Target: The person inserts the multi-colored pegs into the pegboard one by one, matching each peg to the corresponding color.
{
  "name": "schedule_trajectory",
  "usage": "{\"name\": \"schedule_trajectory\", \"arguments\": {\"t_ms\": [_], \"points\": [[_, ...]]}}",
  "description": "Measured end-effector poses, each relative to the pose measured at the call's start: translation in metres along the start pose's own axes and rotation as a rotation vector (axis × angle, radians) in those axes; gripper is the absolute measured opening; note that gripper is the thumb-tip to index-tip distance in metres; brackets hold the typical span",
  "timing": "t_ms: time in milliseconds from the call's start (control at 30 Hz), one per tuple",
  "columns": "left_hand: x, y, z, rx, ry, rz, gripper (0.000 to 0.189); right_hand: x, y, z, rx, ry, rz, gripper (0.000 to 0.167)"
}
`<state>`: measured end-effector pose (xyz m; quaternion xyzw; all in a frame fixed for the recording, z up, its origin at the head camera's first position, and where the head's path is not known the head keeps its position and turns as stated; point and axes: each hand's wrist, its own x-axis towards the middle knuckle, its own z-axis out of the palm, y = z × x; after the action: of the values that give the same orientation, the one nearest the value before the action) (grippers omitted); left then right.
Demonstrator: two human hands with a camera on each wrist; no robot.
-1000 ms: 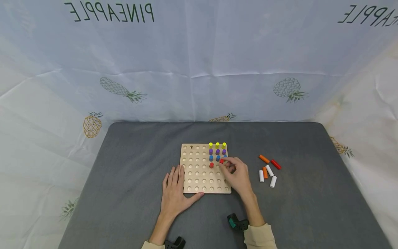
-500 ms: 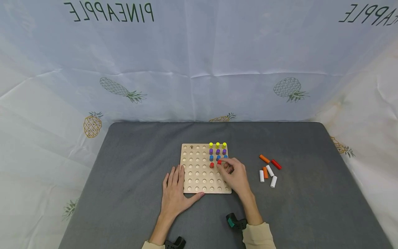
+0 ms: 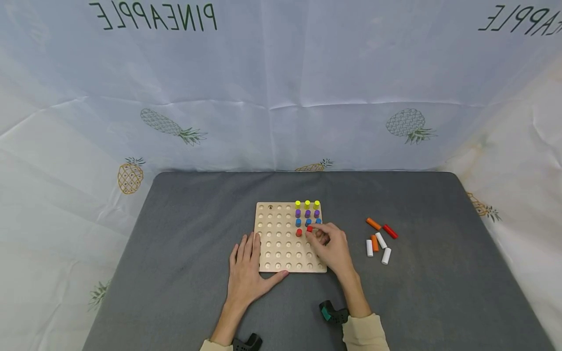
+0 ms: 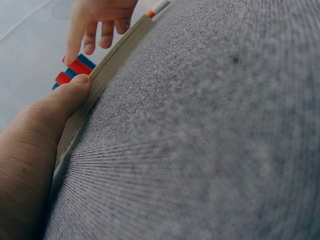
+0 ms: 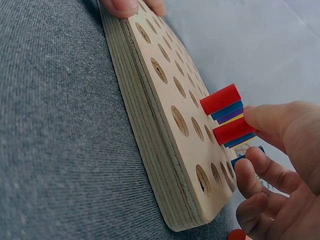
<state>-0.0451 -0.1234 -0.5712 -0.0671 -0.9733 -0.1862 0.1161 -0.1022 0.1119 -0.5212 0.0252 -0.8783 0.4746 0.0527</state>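
A pale wooden pegboard (image 3: 278, 239) with rows of round holes lies on the table. My right hand (image 3: 331, 246) pinches a red peg (image 5: 232, 131) between thumb and index finger; its lower end is at a hole, beside another standing red peg (image 5: 220, 99). Behind them stand rows of blue pegs (image 3: 298, 223), purple pegs (image 3: 297, 213) and yellow pegs (image 3: 307, 204). My left hand (image 3: 248, 273) rests flat along the board's left side, its fingers straight and its thumb (image 4: 75, 90) on the near edge.
Right of the board lie loose pegs: a red one (image 3: 390, 231), orange ones (image 3: 373, 224) and several white ones (image 3: 369, 248). Grey cloth (image 3: 189, 229) covers the table. A pineapple-print curtain (image 3: 272, 73) hangs behind it.
My right hand has shifted slightly left with the red peg, to the hole beside the standing red one, and then stayed there. The left hand has kept its place.
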Motion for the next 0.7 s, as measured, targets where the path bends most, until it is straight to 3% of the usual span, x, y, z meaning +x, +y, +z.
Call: {"name": "schedule_trajectory", "arguments": {"t_ms": [700], "points": [[0.0024, 0.0010, -0.0012, -0.006, -0.001, -0.005, 0.124, 0.0026, 0.0003, -0.0001, -0.052, -0.074, 0.037, 0.022]]}}
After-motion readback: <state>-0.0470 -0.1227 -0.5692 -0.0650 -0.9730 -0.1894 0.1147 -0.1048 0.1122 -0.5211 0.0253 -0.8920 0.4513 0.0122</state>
